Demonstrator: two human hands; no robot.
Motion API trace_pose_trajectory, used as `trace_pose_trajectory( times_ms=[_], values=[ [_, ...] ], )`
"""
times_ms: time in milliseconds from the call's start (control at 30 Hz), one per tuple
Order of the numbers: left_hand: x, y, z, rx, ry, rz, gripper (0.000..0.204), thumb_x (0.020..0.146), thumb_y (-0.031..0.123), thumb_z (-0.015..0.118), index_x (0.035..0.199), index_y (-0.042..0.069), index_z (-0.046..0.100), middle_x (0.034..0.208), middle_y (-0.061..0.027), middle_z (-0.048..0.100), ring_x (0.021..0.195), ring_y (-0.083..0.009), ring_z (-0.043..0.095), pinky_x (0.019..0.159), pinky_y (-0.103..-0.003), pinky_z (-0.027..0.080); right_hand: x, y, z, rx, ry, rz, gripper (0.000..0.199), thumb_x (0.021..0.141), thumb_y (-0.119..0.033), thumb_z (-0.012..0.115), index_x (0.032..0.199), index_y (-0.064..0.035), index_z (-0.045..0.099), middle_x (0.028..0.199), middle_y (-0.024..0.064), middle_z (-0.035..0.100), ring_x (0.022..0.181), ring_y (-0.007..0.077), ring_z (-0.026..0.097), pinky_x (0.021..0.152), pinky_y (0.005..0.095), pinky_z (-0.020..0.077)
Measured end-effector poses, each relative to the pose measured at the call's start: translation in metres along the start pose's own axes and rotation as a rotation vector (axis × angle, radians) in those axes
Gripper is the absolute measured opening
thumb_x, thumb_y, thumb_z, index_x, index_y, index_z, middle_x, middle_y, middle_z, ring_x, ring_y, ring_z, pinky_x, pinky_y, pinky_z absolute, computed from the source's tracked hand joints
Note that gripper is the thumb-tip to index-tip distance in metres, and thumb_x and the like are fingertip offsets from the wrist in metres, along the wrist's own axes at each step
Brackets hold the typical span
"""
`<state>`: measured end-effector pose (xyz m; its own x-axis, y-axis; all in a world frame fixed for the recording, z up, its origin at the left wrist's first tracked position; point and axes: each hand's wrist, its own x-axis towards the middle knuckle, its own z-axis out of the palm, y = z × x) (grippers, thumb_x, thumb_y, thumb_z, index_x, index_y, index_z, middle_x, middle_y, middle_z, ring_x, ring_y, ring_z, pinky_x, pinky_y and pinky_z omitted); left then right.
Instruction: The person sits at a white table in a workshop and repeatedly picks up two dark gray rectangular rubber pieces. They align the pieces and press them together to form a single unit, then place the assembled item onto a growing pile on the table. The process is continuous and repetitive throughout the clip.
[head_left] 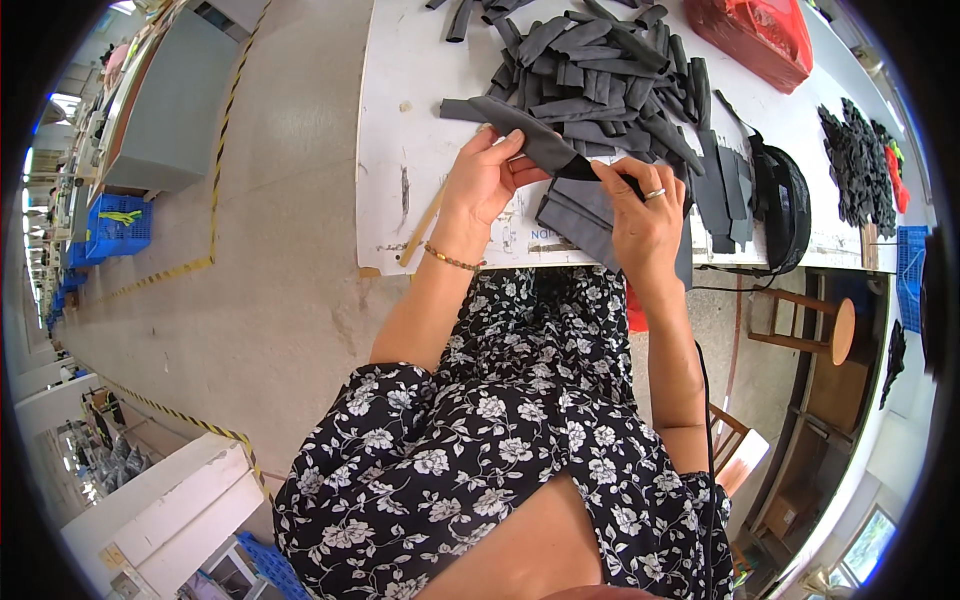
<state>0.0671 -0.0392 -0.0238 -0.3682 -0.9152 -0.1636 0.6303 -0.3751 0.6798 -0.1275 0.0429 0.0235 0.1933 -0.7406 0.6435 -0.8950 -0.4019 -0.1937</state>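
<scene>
Two pinches, upper centre of frame: left hand (487, 178), right hand (645, 215) clamped on dark fabric piece (543, 145); I'd hold it taut, clear of pile (600, 75).

The upper edge cuts off the white table (410, 70) and the red bag (757, 45) on it; over the table, the right hand (645, 222) hides part of the dark cloth piece (543, 145).

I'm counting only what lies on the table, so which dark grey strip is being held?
The strip raised between the left fingers and right fingers; nearby ones lie on the table, many in a pile.
</scene>
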Motion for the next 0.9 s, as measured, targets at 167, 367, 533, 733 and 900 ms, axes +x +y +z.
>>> trace_pose_trajectory(
  times_ms=[167,367,533,733,900],
  values=[
    [0.005,0.001,-0.007,-0.021,-0.081,-0.086,0.025,0.1,0.012,0.048,0.12,-0.003,0.052,0.117,-0.0241,0.063,0.106,-0.0305,0.066,0.09,-0.04,0.057,0.006,0.004,-0.009,-0.009,-0.021,-0.082,0.037,0.07,-0.002,0.066,0.105,-0.0116,0.072,0.1,-0.0025,0.061,0.089,0.0197,0.056,0.079,0.0357,0.0415],
    [-0.005,-0.001,0.008,-0.012,-0.004,0.051,0.023,0.1,0.011,0.047,0.12,-0.001,0.05,0.116,-0.0255,0.063,0.105,-0.0338,0.066,0.089,-0.044,0.058,0.006,-0.001,-0.007,-0.09,0.032,-0.099,0.038,0.069,-0.004,0.067,0.106,-0.0119,0.072,0.1,-0.002,0.06,0.089,0.0196,0.056,0.08,0.0367,0.0414],
    [-0.022,-0.01,0.038,0.014,0.031,0.299,0.024,0.1,0.008,0.044,0.124,0.001,0.043,0.116,-0.0269,0.061,0.104,-0.0351,0.066,0.088,-0.047,0.058,0.003,-0.011,0.004,-0.127,0.129,-0.04,0.041,0.07,-0.005,0.067,0.109,-0.012,0.071,0.104,-0.0017,0.059,0.089,0.0203,0.056,0.08,0.0376,0.0409],
    [-0.031,-0.012,0.057,-0.089,-0.042,0.429,0.032,0.1,0.017,0.052,0.126,0.001,0.043,0.119,-0.0229,0.062,0.106,-0.0335,0.065,0.097,-0.048,0.052,0.004,-0.028,0.01,0.09,0.114,0.038,0.049,0.076,-0.006,0.074,0.123,-0.008,0.063,0.109,0.0076,0.056,0.094,0.0268,0.055,0.081,0.0393,0.0421],
    [-0.022,-0.015,0.055,-0.08,-0.169,0.295,0.03,0.099,0.026,0.056,0.114,0.001,0.056,0.105,-0.0173,0.069,0.107,-0.0344,0.064,0.098,-0.046,0.049,-0.006,-0.041,0.021,0.291,0.133,0.056,0.048,0.074,0.003,0.073,0.119,-0.0025,0.058,0.115,0.0155,0.056,0.096,0.0332,0.057,0.082,0.0433,0.0474]
  ],
)
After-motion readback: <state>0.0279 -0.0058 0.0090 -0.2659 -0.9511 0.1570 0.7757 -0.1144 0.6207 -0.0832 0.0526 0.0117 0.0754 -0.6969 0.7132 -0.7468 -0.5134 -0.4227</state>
